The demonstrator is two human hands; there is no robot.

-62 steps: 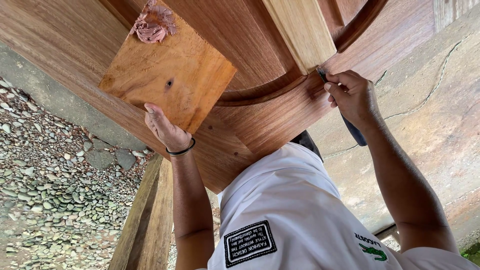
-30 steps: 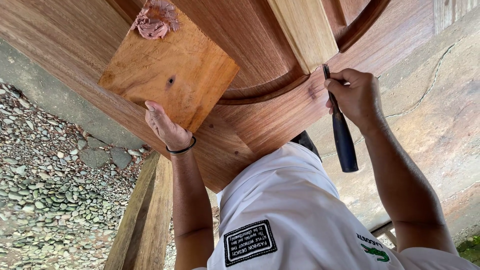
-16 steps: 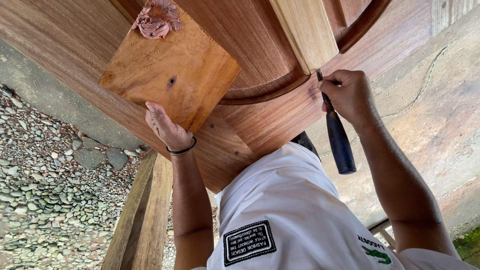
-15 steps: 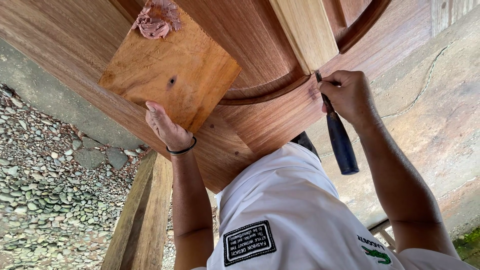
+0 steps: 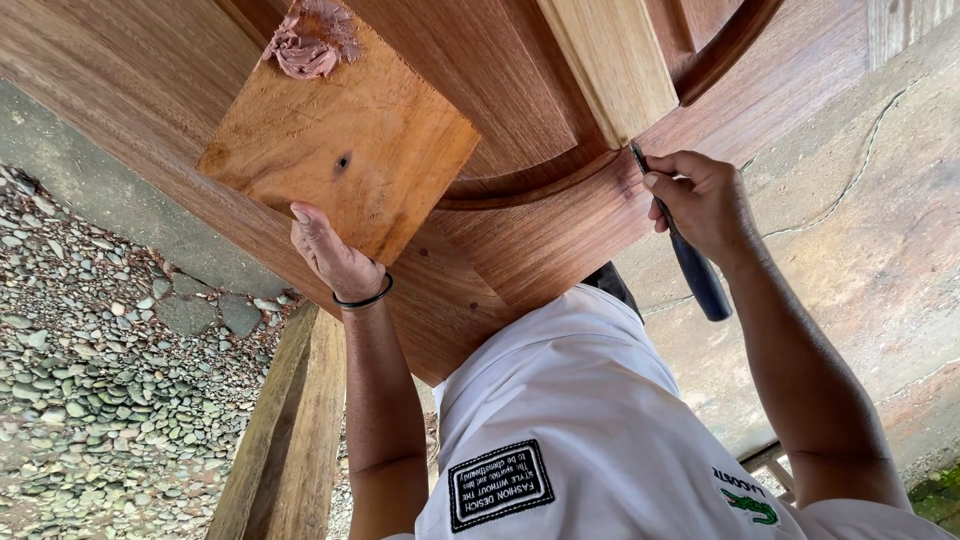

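Left hand (image 5: 335,258): grips the board (image 5: 340,150) bearing a putty lump (image 5: 305,42).
Right hand (image 5: 700,200): closed around the blue-handled tool (image 5: 697,275), its tip touching the door (image 5: 560,215).

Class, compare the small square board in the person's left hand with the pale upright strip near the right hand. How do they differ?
The board is reddish-brown; the strip is pale yellow. The board is broad and roughly square; the strip is long and narrow. The board carries a lump of pinkish putty and has a dark knot; the strip looks bare. The left hand holds the board by its corner; no hand grips the strip. Both are flat wood with visible grain.
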